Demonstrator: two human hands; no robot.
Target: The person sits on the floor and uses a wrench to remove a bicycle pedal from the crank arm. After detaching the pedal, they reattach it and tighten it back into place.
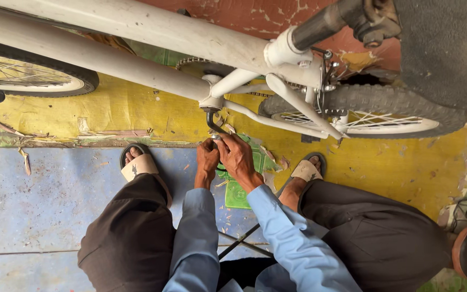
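Two bare hands meeting low at the middle, seen from above, both curled tight around the end of a black metal crank arm (210, 120). Left hand (207, 159) with fingers folded in, pinching something small and pale at the crank's tip; too small to tell what. Right hand (237, 157) just beside it, touching, knuckles bent, fingers pressed together over the same spot. Pale blue cloth sleeves (293, 243), softly creased, running back toward the viewer. Dark brown trousers (131, 238) over bent knees on either side, feet in tan open sandals (139, 165).

Crank arm short, curved like a hook, hanging from the round bottom bracket of a white bicycle frame (136, 65). Smooth, thick painted tubes, slightly scuffed, slanting across the top. Toothed chainring (195, 64) peeking out behind the tubes. Knobbly black rear tyre (385, 103) at right with thin silver spokes and a white rim; another tyre (55, 75) at left, smoother tread. Coarse dark saddle (444, 48) filling the upper right corner.

Underneath, worn yellow sheeting (109, 113), frayed and torn at its edge, with flakes of debris. Dusty, speckled blue floor (39, 200) nearer the viewer. Flat green square (239, 192) lying below the hands.
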